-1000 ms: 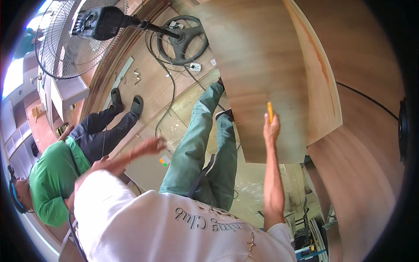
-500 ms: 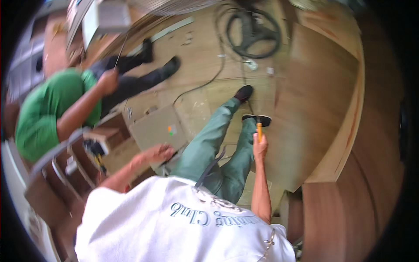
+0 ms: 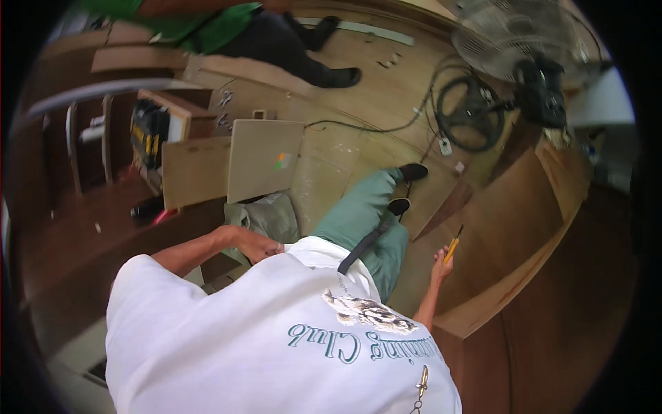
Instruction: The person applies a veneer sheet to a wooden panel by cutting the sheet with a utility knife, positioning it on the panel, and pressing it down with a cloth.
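Note:
My right hand (image 3: 442, 265) is closed round the yellow handle of a slim tool (image 3: 452, 248). Its thin dark tip points up and away; the exact kind of tool is too small to tell. My left hand (image 3: 259, 245) is at my waist, fingers curled at the hem of my white shirt (image 3: 293, 254), which looks lifted there. A dark strap (image 3: 362, 250) hangs over my green trousers. Beyond my right hand lies a large curved wooden panel (image 3: 493, 241).
Left of my legs stand a pale board (image 3: 265, 159), a grey bag (image 3: 265, 217) and a dark cabinet (image 3: 89, 145) with a black-and-yellow tool bag (image 3: 149, 131). Far right are a fan (image 3: 514, 34) and a cable (image 3: 372, 128). A co-worker in dark trousers (image 3: 272, 45) sits at the far left.
My view has swung left, so the scene sits further right. My left hand has come in to the shirt hem. The right hand still holds the yellow tool, now further from my leg.

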